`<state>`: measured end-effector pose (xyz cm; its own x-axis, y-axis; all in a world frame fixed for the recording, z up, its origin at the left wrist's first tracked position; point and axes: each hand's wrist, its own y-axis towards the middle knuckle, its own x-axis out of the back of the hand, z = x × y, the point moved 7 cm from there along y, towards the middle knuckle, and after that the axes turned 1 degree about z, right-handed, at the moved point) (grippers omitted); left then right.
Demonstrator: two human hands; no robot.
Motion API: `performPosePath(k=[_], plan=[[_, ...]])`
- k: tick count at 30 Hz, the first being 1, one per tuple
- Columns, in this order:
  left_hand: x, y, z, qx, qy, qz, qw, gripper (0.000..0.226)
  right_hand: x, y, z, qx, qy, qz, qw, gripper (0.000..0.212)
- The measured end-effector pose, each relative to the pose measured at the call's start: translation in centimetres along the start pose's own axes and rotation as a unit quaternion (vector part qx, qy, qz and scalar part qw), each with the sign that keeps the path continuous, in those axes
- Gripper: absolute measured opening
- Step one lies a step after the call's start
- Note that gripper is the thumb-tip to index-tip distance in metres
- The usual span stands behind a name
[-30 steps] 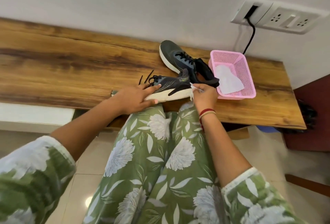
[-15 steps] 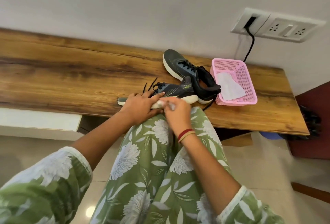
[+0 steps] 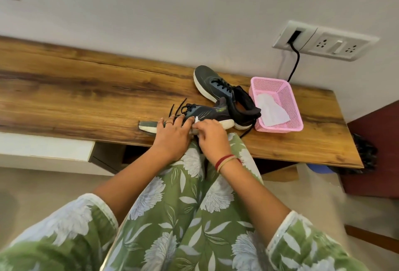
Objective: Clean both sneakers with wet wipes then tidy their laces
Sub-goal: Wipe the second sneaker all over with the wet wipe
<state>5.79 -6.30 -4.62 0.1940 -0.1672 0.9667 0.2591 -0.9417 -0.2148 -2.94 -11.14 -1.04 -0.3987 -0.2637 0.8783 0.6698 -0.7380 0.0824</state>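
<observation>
Lap: knees in green flowered cloth (image 3: 194, 195) meet the near edge of the tabletop (image 3: 86, 98).
Left hand: the left hand (image 3: 170, 134) lies on the near sneaker (image 3: 207, 113), its fingers spread fairly straight over the upper and pressing down.
Right hand: the right hand (image 3: 210, 134), touching the left at its 3 o'clock, pinches a wet wipe (image 3: 197, 120) against the sneaker's side; only a white scrap shows.
Near sneaker: dark with a white sole, lying along the tabletop's near edge with its toe at 9 o'clock; its laces (image 3: 179, 107) trail loose towards 11 o'clock.
Far sneaker: the far sneaker (image 3: 213, 85) stands just behind, toe at 11 o'clock, heel touching the near one's heel.
Basket: a pink basket (image 3: 289, 102) at 3 o'clock of the sneakers, against the far heel, holds one flat white wipe (image 3: 271, 111).
Open room: bare wood runs wide towards 9 o'clock; the tabletop ends shortly beyond the basket at 3 o'clock.
Room: pale floor (image 3: 32, 191) below; a white wall (image 3: 172, 11) behind, with a socket panel (image 3: 323, 41) at 1 o'clock and a black cable (image 3: 294, 63) hanging from it.
</observation>
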Motion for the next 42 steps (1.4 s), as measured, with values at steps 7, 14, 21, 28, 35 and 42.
performPosePath(k=[7, 14, 21, 28, 35, 42], plan=[[0.3, -0.1, 0.1, -0.003, -0.014, -0.009, 1.0, 0.055, 4.7, 2.1, -9.8, -0.243, 0.104, -0.087, 0.961, 0.025], [0.1, 0.1, 0.1, -0.008, -0.016, -0.005, 1.0, 0.055, 2.8, 1.6, -7.4, -0.084, 0.041, -0.08, 0.992, 0.027], [0.7, -0.1, -0.3, 0.034, -0.031, -0.01, 0.999, 0.052, 1.3, 0.2, -5.1, -0.088, 0.198, -0.08, 0.973, 0.025], [1.2, 0.8, -2.1, 0.093, -0.06, -0.033, 0.993, 0.05, 5.0, -2.6, -7.1, -0.206, 0.396, -0.178, 0.877, 0.024], [2.5, -0.6, -1.1, -0.032, -0.142, -0.17, 0.975, 0.04, 12.5, -3.5, -10.5, -0.224, 0.44, -0.311, 0.812, 0.018], [2.2, 0.0, -0.9, -0.062, -0.265, -0.181, 0.945, 0.032, 8.8, -5.3, -13.6, -0.313, 0.449, -0.282, 0.788, 0.015]])
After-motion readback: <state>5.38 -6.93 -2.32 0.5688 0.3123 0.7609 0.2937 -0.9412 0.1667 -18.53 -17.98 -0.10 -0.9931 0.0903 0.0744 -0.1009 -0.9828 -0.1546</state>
